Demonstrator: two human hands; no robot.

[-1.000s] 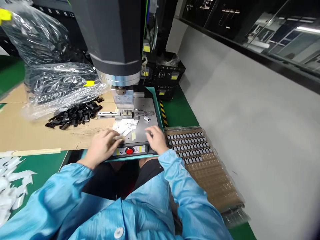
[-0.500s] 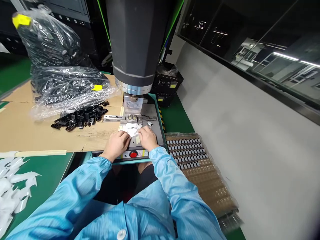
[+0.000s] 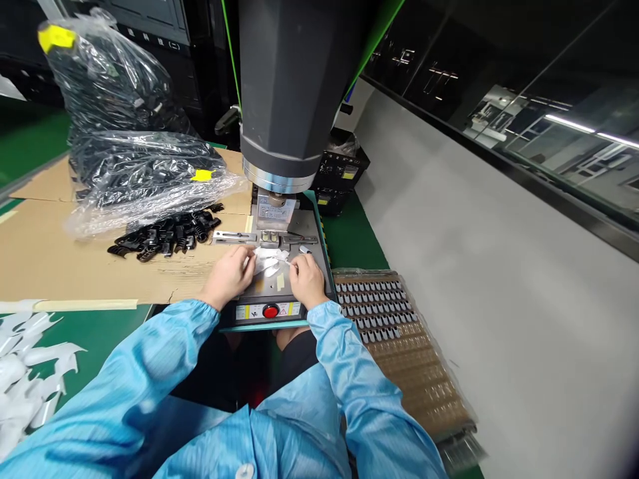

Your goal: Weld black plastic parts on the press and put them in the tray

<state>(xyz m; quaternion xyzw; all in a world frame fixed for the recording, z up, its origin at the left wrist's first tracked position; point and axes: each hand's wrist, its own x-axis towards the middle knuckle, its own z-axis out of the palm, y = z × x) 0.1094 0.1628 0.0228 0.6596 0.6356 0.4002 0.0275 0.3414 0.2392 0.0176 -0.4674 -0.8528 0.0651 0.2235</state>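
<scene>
On the grey metal plate (image 3: 259,287) of a machine lie several thin white pieces (image 3: 272,254), between my two hands. My left hand (image 3: 230,274) is closed at their left edge, its fingers curled; what it pinches is hidden. Across from it, my right hand (image 3: 307,279) pinches the end of a slim white strip (image 3: 285,261). A small grey metal part (image 3: 305,249) lies just beyond my right fingertips. Behind the white pieces sits a metal fixture (image 3: 270,239), under the dark machine head (image 3: 284,86).
A red button (image 3: 270,311) sits on the machine's front edge. To the left, black clips (image 3: 164,234) and bagged black parts (image 3: 150,166) rest on cardboard (image 3: 60,266). White scraps (image 3: 30,372) lie at far left. A tray (image 3: 414,372) at right holds rows of grey parts.
My hands have moved apart: the left is up and away from the white pieces' front, the right is slightly farther right. A white strip now shows at my right fingertips. The view has shifted slightly.
</scene>
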